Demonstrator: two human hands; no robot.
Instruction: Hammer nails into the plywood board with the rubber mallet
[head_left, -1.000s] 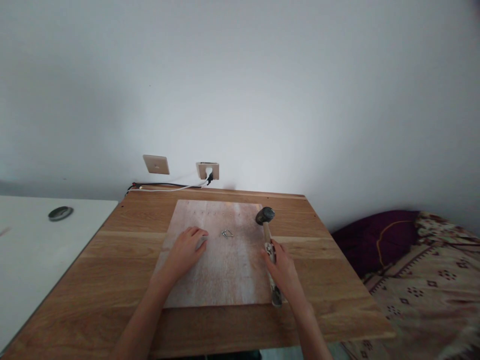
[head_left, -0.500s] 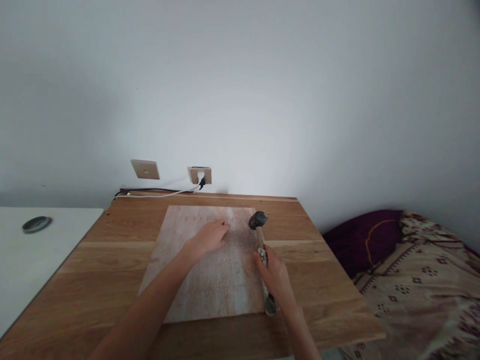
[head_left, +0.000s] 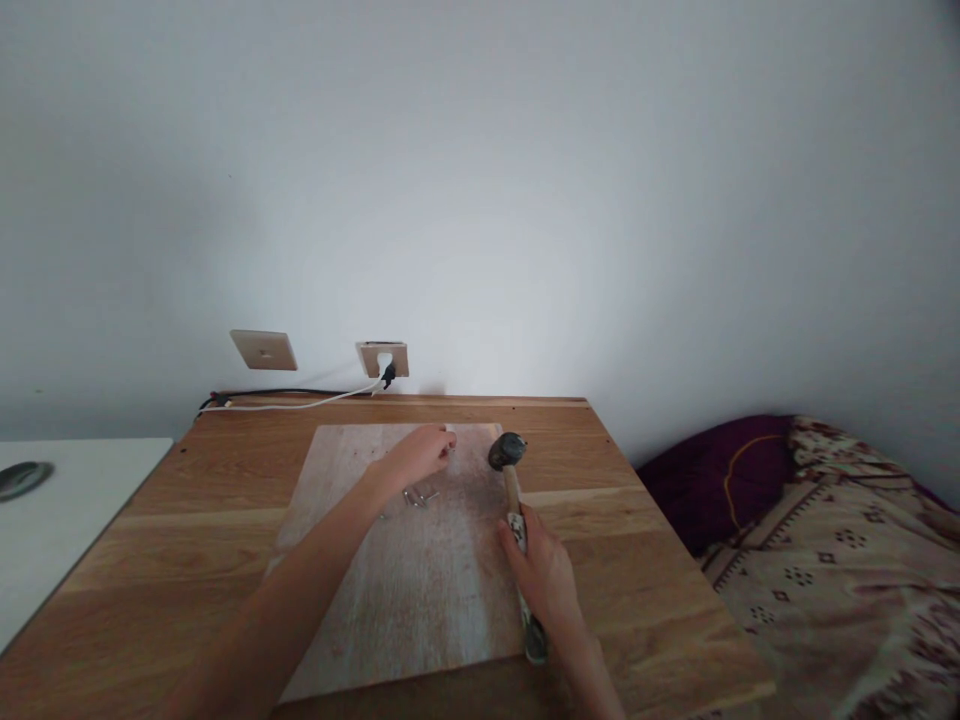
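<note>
A pale, worn board (head_left: 420,580) lies flat on the wooden table. My left hand (head_left: 424,453) is above its far part, the fingertips pinched on a small thing that looks like a nail, mostly hidden by the fingers. Several loose shiny nails (head_left: 418,496) rest on the board just below that hand. A few small dark marks or nail heads run in a row near the far edge, partly covered by the hand. My right hand (head_left: 541,570) wraps round the handle of a hammer (head_left: 512,490). Its black head (head_left: 507,450) is at the board's right edge, pointing away from me.
The wooden table (head_left: 622,570) meets a white wall (head_left: 495,200). A socket (head_left: 383,360) with plugs and cables (head_left: 300,405) sits at the back left. A white surface (head_left: 82,530) adjoins on the left; patterned bedding (head_left: 832,590) and a purple cloth (head_left: 705,480) are on the right.
My left hand has moved slightly towards the board's far edge, and the loose nails below it now show. My right hand still grips the hammer; the view has shifted a little.
</note>
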